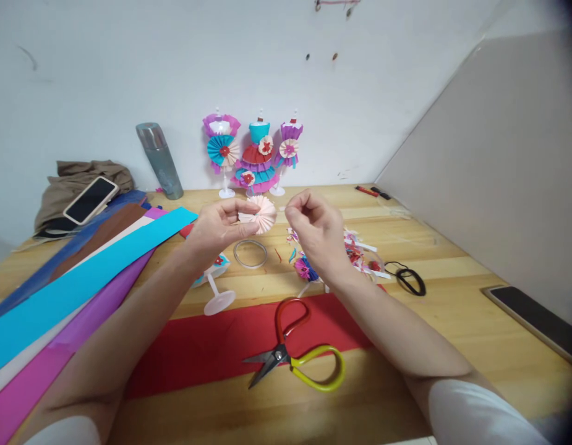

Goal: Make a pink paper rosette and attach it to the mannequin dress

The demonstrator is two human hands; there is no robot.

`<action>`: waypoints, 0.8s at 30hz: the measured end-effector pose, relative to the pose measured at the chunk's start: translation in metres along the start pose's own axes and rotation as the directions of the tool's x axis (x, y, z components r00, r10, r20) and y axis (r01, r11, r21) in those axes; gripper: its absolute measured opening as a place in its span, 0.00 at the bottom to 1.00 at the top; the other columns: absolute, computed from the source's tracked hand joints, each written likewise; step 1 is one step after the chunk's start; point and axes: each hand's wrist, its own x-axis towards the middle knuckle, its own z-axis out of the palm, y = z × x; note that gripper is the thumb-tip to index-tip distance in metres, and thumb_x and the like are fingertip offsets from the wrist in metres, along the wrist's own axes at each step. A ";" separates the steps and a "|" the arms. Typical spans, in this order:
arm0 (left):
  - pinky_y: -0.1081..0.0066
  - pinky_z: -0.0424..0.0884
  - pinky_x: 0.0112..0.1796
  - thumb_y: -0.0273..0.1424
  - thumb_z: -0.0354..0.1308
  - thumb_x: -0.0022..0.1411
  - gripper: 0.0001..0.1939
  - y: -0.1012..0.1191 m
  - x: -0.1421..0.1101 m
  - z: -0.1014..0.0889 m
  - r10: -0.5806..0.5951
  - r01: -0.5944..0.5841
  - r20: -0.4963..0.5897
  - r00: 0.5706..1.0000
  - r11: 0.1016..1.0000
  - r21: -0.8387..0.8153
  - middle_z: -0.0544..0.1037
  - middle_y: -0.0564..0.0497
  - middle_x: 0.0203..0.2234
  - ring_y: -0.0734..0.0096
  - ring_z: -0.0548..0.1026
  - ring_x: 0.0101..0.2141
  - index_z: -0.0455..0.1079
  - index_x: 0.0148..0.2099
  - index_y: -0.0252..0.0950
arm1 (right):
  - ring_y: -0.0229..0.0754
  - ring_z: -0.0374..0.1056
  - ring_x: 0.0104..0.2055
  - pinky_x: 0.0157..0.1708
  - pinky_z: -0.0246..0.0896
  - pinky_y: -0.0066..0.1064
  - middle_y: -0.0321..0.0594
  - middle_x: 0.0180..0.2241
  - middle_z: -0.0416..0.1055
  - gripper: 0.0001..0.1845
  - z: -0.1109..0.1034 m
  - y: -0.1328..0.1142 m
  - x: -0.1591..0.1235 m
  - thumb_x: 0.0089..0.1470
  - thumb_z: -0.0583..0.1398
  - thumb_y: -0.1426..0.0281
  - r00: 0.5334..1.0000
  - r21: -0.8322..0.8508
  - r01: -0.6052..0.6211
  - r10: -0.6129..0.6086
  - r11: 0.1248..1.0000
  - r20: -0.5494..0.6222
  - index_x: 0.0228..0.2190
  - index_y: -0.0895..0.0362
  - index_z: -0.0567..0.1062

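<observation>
Between the thumb and fingers of my left hand [216, 224] is a pale pink pleated paper rosette [264, 215], held up above the table. Just to its right, my right hand [319, 232] is closed in a pinch; a tiny pale bit shows at its fingertips, too small to name. Under the hands lies a clear ring [250, 254]. A small white stand [219, 301] with blue and red paper on it lies tilted below my left wrist. Open-bladed scissors [280, 354] with red and yellow handles rest on a red paper strip [193, 352].
Three mini dress forms in paper dresses [260, 154] stand by the wall, near a leaning bottle [160, 162]. Coloured paper strips [95, 278] fill the left, with a phone [91, 200] on brown cloth behind. Paper scraps [355, 247], a black hair tie [410, 282] and another phone [536, 318] lie right.
</observation>
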 end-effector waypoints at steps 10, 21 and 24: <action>0.69 0.77 0.36 0.30 0.72 0.40 0.16 -0.001 0.003 0.007 0.200 -0.182 -0.174 0.964 0.977 0.115 0.78 0.53 0.27 0.70 0.78 0.31 0.71 0.31 0.35 | 0.35 0.73 0.34 0.26 0.66 0.24 0.35 0.40 0.74 0.14 -0.011 -0.015 0.006 0.45 0.69 0.65 0.818 0.447 -0.575 0.489 0.686 0.302 0.27 0.54 0.69; 0.70 0.75 0.32 0.29 0.71 0.41 0.18 0.004 0.004 0.001 0.188 -0.170 -0.112 0.976 0.974 0.152 0.73 0.56 0.25 0.72 0.76 0.28 0.62 0.30 0.38 | 0.41 0.81 0.40 0.41 0.77 0.26 0.35 0.31 0.79 0.10 -0.010 -0.013 0.007 0.51 0.67 0.72 0.790 0.532 -0.613 0.475 0.584 0.388 0.26 0.54 0.70; 0.68 0.77 0.36 0.28 0.72 0.42 0.21 0.005 0.004 -0.003 0.180 -0.169 -0.081 0.980 0.977 0.131 0.78 0.52 0.33 0.66 0.80 0.34 0.67 0.38 0.37 | 0.43 0.81 0.43 0.47 0.77 0.30 0.38 0.33 0.81 0.09 -0.012 -0.012 0.008 0.53 0.65 0.72 0.784 0.527 -0.621 0.478 0.580 0.397 0.27 0.54 0.70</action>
